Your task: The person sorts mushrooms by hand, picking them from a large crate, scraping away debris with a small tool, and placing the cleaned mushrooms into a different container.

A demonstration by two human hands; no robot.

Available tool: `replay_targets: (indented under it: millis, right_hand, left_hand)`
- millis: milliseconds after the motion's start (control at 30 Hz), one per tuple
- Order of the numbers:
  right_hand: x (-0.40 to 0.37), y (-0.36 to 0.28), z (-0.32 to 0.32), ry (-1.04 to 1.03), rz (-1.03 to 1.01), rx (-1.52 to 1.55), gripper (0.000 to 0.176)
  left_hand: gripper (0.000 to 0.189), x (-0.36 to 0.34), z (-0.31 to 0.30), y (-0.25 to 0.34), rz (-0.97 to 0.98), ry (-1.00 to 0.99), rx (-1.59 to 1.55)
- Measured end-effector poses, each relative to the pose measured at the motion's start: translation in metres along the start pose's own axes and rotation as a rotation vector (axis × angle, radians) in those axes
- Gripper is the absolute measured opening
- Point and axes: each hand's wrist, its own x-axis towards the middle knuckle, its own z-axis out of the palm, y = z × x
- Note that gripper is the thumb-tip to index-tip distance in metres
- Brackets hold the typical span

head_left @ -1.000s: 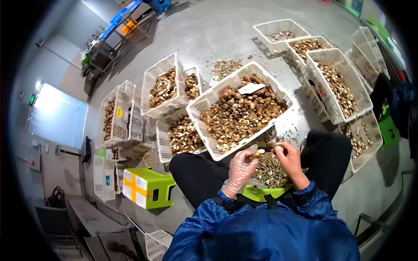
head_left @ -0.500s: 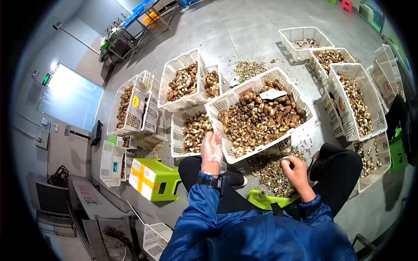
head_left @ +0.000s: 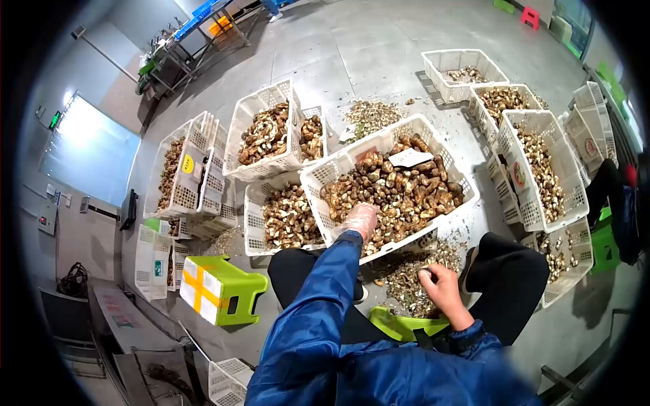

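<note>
My left hand, in a clear plastic glove, reaches into a large white plastic crate heaped with brown mushrooms. The back of this hand hides most of its fingers, which are down at the mushrooms near the crate's front left side. A white paper slip lies on the heap. My right hand is bare and closed beside my right knee, thumb and fingers pinched around something small and dark that I cannot make out. Below it, a pile of trimmings covers the floor.
More mushroom crates surround me: one crate at left, a lower one, and a stack at right. A green stool with a taped white box stands left. Another person's dark-clothed leg shows at far right.
My left hand has moved from the crate's near left corner forward and right, onto the mushrooms inside. My right hand stays closed by the knee. The view has shifted slightly.
</note>
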Motion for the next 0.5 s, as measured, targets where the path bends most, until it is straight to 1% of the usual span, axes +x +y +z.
replay_targets:
  millis: [33,100,133,167,200,233,267,300,367,400,433,500]
  right_hand:
    - [0.001,-0.003,-0.001,-0.013,-0.004,-0.005,0.017]
    - [-0.001,0.001,-0.001,-0.020,0.046,0.011,0.018]
    - [-0.001,-0.003,-0.004,-0.006,0.047,0.017,0.019]
    - [-0.001,-0.006,-0.006,0.010,0.046,0.024,0.020]
    - [-0.002,-0.004,-0.008,-0.005,0.092,0.007,0.021]
    - [-0.003,0.001,-0.009,0.003,0.060,-0.031,0.022]
    - [-0.004,0.004,-0.009,0.007,0.060,-0.025,0.022]
    - [-0.005,0.006,-0.009,0.013,0.061,-0.015,0.022]
    - [-0.006,0.008,-0.011,0.017,0.039,-0.052,0.021]
    - [-0.007,0.006,-0.012,0.030,0.027,-0.054,0.020]
    - [-0.008,0.004,-0.014,0.041,0.020,-0.057,0.019]
    - [-0.008,-0.002,-0.019,0.048,0.014,-0.034,0.019]
  left_hand:
    - [0.028,0.006,0.001,-0.003,0.060,-0.080,0.167]
    - [0.028,0.011,0.002,0.001,-0.150,-0.172,0.090]
    - [0.026,0.015,0.021,-0.013,-0.025,-0.065,0.091]
    - [0.024,0.019,0.026,-0.017,-0.036,-0.071,0.073]
    - [0.023,0.015,0.015,-0.012,-0.037,-0.102,0.099]
    - [0.022,0.011,0.008,-0.007,-0.038,-0.136,0.124]
    - [0.022,0.007,0.005,-0.003,-0.088,-0.121,0.074]
    - [0.022,0.008,0.004,-0.001,-0.050,-0.143,0.140]
    - [0.024,0.007,0.011,-0.007,0.002,-0.061,0.113]
    - [0.024,0.006,0.006,-0.005,0.001,-0.039,0.055]
    - [0.028,-0.002,-0.006,0.003,0.032,0.033,-0.018]
    - [0.042,-0.027,-0.027,0.037,-0.157,0.259,-0.567]
